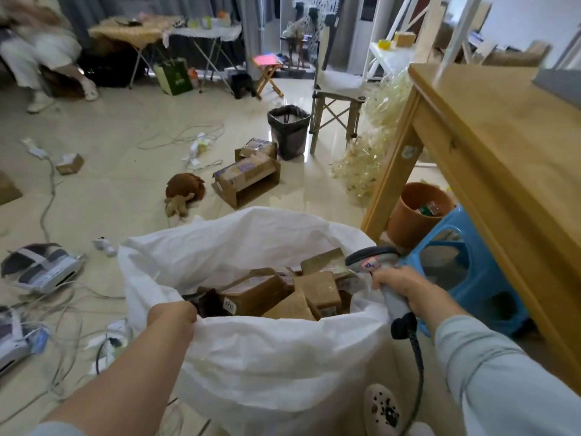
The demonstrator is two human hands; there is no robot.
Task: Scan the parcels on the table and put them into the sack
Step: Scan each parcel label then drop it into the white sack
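Crumpled white sack [283, 357], rim gripped by left hand [173, 316]; right hand [405, 289] grips grey scanner [396, 305]; brown taped parcels [261, 294] lie between them.

the mouth of the sack [267, 357] is being held wide, with open room being left above the parcels [261, 291] piled inside. its near-left rim is being taken up by the left hand [173, 314] and its right rim by the right hand [405, 287] with the scanner [371, 258]. passage to the right is being blocked by the table leg [393, 171] and the blue stool [500, 278] just beside the sack.
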